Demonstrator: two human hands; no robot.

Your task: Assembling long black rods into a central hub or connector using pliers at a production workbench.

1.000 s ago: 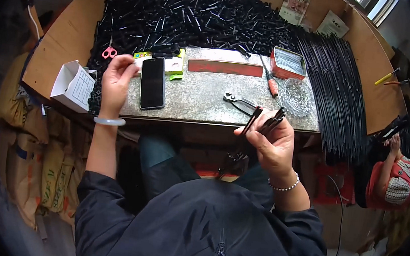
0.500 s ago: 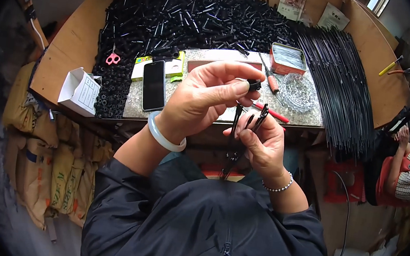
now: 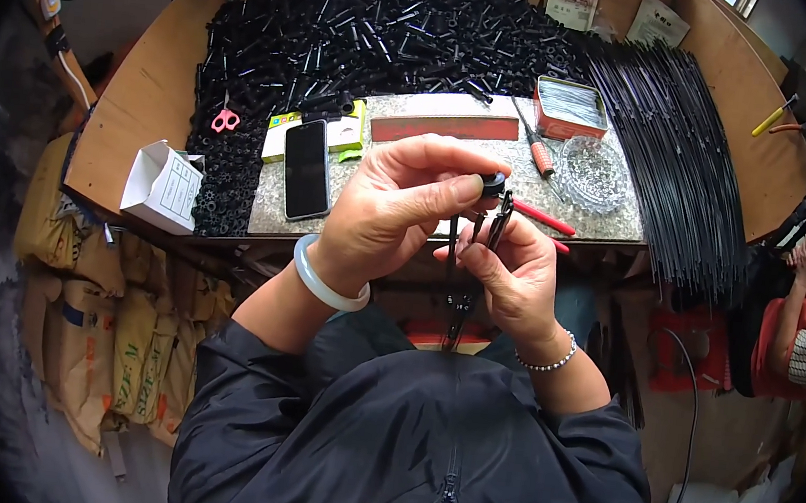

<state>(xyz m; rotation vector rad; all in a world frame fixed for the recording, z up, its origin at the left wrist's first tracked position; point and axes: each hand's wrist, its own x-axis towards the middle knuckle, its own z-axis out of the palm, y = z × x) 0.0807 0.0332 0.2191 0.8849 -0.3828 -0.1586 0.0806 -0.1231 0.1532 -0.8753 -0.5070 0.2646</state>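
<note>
Between the thumb and forefinger of my left hand (image 3: 393, 206) is a small round black part (image 3: 495, 184), partly hidden by the fingertips. My right hand (image 3: 515, 275) is closed around a bundle of slim black jointed rods (image 3: 457, 304), which look like umbrella ribs. Their upper ends stick up past my right thumb, close beneath the round part; whether they touch it I cannot tell. Downward, the bundle hangs in front of my jacket. Both hands are held in front of the table's near edge.
A phone (image 3: 306, 170), red-handled screwdriver (image 3: 541, 156), red tin of thin pins (image 3: 569, 110) and glass dish (image 3: 592, 175) lie on the table. Black tubes (image 3: 387, 34) are heaped behind; long black rods (image 3: 677, 172) lie right. Another person's arm (image 3: 796, 293) shows far right.
My left hand has lowered slightly with the round part. The rod tops in my right hand have shifted left and now stand closer to that part.
</note>
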